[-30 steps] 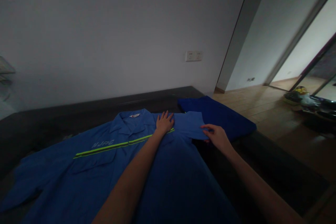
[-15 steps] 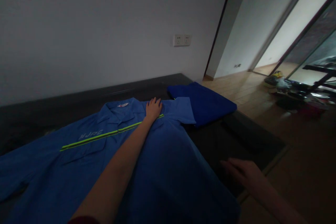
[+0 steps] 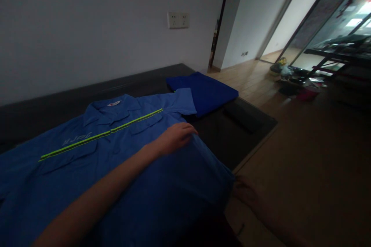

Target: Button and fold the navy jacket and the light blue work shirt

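Observation:
A blue work shirt [image 3: 162,177] lies spread front up, its collar toward the wall and a yellow-green stripe across the chest. My left hand [image 3: 179,136] is at the shirt's side edge below the short sleeve, its fingers curled over the cloth. Lower down and to the right, my right hand [image 3: 245,190] is closed on the shirt's lower side edge; it is dim and partly hidden. Between both hands the side edge runs fairly straight. Beyond the sleeve lies a folded dark blue cloth [image 3: 213,90], partly under the sleeve.
The dark tabletop [image 3: 255,137] ends at the right, above a wooden floor [image 3: 290,154]. A small dark flat object [image 3: 239,117] lies near that end. A wall socket [image 3: 178,20] is behind. Bags and clutter [image 3: 298,79] sit on the floor at far right.
My left hand has moved from the chest near the shoulder down to the side edge. My right hand, apart from the shirt before, now holds its lower edge. The view has shifted right and down.

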A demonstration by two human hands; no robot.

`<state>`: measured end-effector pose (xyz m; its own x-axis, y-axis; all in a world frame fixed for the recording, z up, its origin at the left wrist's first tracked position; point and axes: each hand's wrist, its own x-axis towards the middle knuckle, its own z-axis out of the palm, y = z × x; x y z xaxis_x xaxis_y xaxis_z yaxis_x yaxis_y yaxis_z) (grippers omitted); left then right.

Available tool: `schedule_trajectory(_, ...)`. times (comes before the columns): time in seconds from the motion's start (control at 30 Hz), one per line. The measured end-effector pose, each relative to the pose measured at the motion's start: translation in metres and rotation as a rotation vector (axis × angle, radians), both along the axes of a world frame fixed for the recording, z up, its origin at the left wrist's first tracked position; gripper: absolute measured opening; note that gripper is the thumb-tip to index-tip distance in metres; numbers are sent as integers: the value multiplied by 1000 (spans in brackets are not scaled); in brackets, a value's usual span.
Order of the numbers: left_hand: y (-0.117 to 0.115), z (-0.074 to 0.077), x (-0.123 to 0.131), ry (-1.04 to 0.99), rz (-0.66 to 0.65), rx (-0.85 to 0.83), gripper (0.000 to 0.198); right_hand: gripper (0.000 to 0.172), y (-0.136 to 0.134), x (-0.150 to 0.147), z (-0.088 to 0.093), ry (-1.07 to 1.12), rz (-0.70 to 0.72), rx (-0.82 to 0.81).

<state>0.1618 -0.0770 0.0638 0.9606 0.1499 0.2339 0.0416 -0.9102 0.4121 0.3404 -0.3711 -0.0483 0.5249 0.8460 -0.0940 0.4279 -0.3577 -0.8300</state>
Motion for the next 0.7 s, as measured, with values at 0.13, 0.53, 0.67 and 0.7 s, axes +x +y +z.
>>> schedule_trajectory(0.13,-35,-7,26,23,-299,-24,24,33,4,-9,-11,140,11,27)
schedule_trajectory(0.53,-39,-5,59,199,-343,129,17,40,-7,-11,22,128,70,40)
schedule_trajectory(0.67,-43,-8,69,205,-309,172,20,42,-5,-12,22,214,50,29)
schedule_trajectory(0.7,-44,-11,71,196,-295,195,20,42,-4,-12,19,234,25,34)
